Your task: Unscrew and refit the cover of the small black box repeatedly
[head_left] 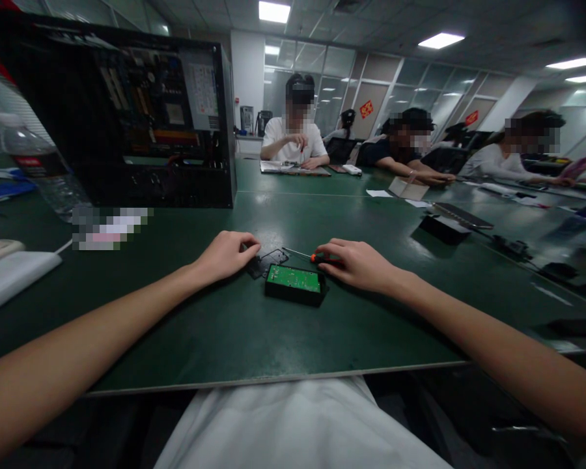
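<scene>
Looking down from the head view, I cannot see the fingertips of the left hand point(227, 254); they curl over a flat black cover point(266, 262), so I cannot tell whether they pinch it or only rest on it. My right hand point(359, 264) hides most of the screwdriver point(317, 257): only its orange collar and thin metal shaft poke out from the closed fingers, which are pressed together around the handle. The shaft points away from that grip toward the left hand.

One small black box point(295, 285) lies just below and between the two hands, almost touching the right knuckles, its top open on one green circuit board, flat and rectangular with tiny parts too small to make out. The cover is thin, dark plastic, its outline blurred.

Both forearms run out of frame at the lower corners. Beyond the left grip stand one open computer case point(127, 117) with its boards bare, and one clear plastic bottle point(39, 169), on the smooth green table point(200, 339). Three people sit far beyond.
</scene>
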The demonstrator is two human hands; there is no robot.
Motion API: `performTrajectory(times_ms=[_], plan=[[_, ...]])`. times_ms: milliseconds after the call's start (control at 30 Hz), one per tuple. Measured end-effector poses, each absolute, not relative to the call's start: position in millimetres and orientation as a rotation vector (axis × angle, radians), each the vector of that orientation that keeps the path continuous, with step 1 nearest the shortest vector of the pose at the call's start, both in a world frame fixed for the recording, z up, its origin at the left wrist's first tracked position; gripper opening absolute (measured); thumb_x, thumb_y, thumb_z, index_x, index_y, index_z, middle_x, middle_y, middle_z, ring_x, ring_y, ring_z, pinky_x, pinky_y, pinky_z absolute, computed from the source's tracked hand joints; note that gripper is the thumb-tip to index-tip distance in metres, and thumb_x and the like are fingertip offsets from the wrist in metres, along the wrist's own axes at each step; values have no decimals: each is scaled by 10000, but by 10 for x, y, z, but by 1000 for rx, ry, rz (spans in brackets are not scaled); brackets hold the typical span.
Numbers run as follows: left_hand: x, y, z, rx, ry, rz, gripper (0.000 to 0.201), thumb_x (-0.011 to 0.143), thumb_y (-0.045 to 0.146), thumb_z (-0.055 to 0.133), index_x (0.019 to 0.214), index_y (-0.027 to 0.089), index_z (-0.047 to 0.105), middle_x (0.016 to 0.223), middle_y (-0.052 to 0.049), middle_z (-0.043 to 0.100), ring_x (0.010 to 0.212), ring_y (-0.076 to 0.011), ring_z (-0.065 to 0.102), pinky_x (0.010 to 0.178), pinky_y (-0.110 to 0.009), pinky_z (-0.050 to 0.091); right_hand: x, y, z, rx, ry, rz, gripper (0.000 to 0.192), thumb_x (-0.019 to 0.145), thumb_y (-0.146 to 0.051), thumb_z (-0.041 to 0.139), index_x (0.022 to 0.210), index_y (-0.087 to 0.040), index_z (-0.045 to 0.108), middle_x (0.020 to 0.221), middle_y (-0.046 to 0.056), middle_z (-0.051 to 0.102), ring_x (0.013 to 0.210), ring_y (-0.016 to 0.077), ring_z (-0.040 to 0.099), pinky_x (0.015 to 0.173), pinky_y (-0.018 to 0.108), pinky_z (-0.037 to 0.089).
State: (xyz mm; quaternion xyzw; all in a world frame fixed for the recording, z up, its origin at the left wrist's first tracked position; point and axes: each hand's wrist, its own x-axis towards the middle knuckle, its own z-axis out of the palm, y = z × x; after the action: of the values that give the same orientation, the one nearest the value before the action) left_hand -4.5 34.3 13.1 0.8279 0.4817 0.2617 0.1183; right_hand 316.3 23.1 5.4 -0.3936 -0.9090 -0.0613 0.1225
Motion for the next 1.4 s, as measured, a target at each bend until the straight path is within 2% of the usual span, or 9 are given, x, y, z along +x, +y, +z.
performTrajectory(times_ms=[167,333,500,700,833,1067,1200,1300,1400], plan=[[-52,328,139,2542,1402,650,324,861,453,656,945,176,801,915,-80,770,768,-216,671,655,-277,458,3173,212,74,-1166,-2637,-283,336,1016,-410,478,1171,-190,677,1094,93,713,826,183,677,678,294,459],[-72,346,136,2584,1419,627,245,881,364,630,891,173,782,904,-83,747,763,-215,654,669,-293,450,3133,156,137,-965,-2551,-15,427,1031,-492,433,1203,-162,642,1120,115,702,980,219,673,857,356,516],[-74,358,147,2504,1458,878,265,952,363,540,984,171,719,956,-83,746,859,-234,675,785,-331,485,2853,-59,143,-805,-2597,141,798,872,-665,621,1462,-155,450,1340,182,625,1162,297,635,969,451,522],[75,288,76,1892,1268,1133,302,922,414,594,1063,153,647,887,-52,700,589,-143,631,528,-240,471,2729,-219,196,-832,-2643,159,581,915,-461,640,1403,-165,530,1269,146,688,1101,274,681,956,426,540],[228,159,44,1538,1085,1154,342,908,388,638,1155,159,575,818,-2,642,517,-111,631,505,-224,506,3061,-53,365,-881,-2477,143,509,893,-415,671,1338,-191,571,1253,113,706,1065,239,703,919,357,552],[387,-75,61,1414,927,1090,416,855,296,685,1224,170,541,1115,-61,616,602,-121,716,590,-263,596,4070,445,706,-1508,-2173,-353,569,856,-432,683,1344,-150,608,1170,175,726,1002,327,702,840,409,516],[410,-166,95,1506,875,1007,433,820,264,699,1225,162,585,1183,-84,635,637,-123,721,639,-258,574,4828,434,833,-2061,-1854,-356,608,882,-450,667,1388,-119,600,1204,219,711,994,326,683,802,400,474],[418,-214,113,1546,831,870,364,819,266,694,1156,139,641,1076,-73,698,694,-144,720,708,-278,561,5389,356,806,-2335,-1626,-235,577,879,-428,667,1346,-89,644,1146,224,729,883,262,687,771,367,476],[421,-234,106,1573,810,734,299,843,306,686,1079,123,663,837,-45,735,750,-183,719,755,-301,544,5774,292,686,-2500,-1502,-187,408,791,-334,748,1121,-95,760,926,190,761,686,213,678,664,325,486]])
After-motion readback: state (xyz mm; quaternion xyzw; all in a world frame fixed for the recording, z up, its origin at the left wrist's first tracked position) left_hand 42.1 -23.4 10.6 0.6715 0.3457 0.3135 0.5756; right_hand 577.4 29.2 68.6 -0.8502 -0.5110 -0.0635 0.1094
